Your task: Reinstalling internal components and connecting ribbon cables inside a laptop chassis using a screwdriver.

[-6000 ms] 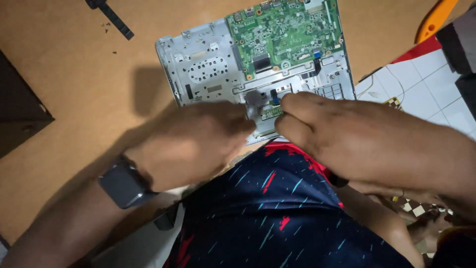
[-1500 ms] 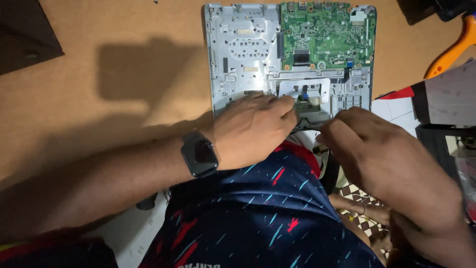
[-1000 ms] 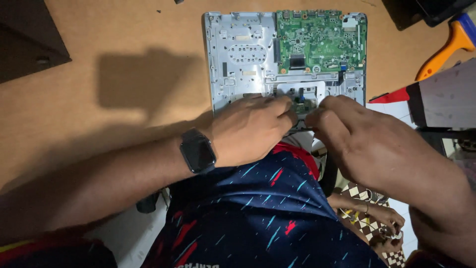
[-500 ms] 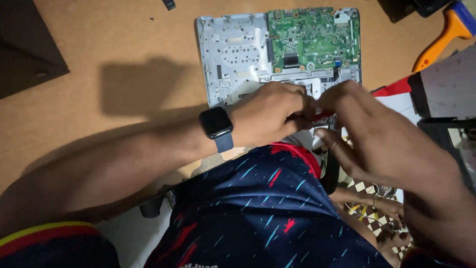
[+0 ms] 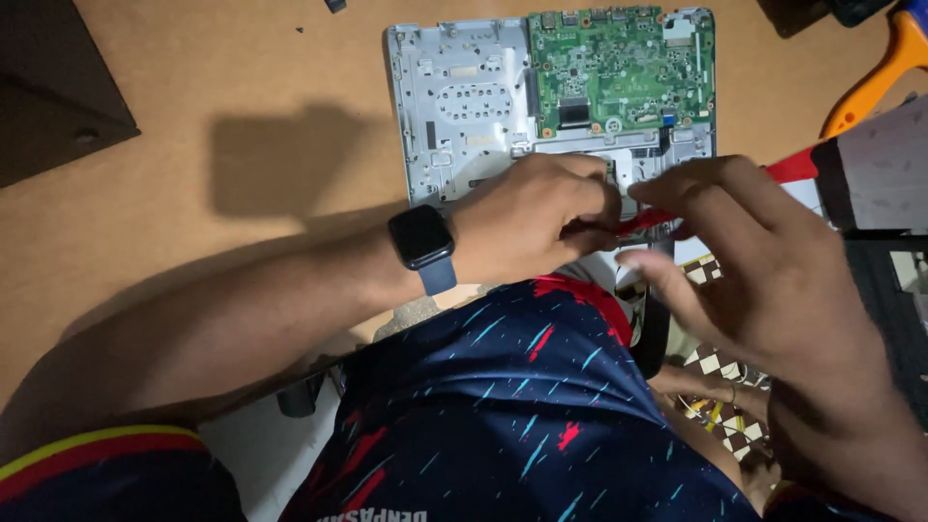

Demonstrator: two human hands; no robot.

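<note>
Silver laptop chassis [image 5: 464,106] with green circuit board [image 5: 619,68] lies on brown counter [image 5: 242,126], near edge; left hand [image 5: 532,227], watch [image 5: 422,242] on wrist, curled over chassis lower edge; right hand [image 5: 764,271] pinches red tool [image 5: 643,220], tip meeting left fingers

green circuit board [image 5: 619,68], silver laptop chassis [image 5: 454,97], black smartwatch [image 5: 421,237], red tool [image 5: 646,220]

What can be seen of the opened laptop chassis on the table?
The laptop chassis is a silver-grey metal-looking shell lying flat, inside up, on the brown table. A green circuit board fills its upper right part; the left part is bare stamped plate with holes and posts. Its near edge is covered by the left hand and right hand, which meet there around a thin red tool.
</note>
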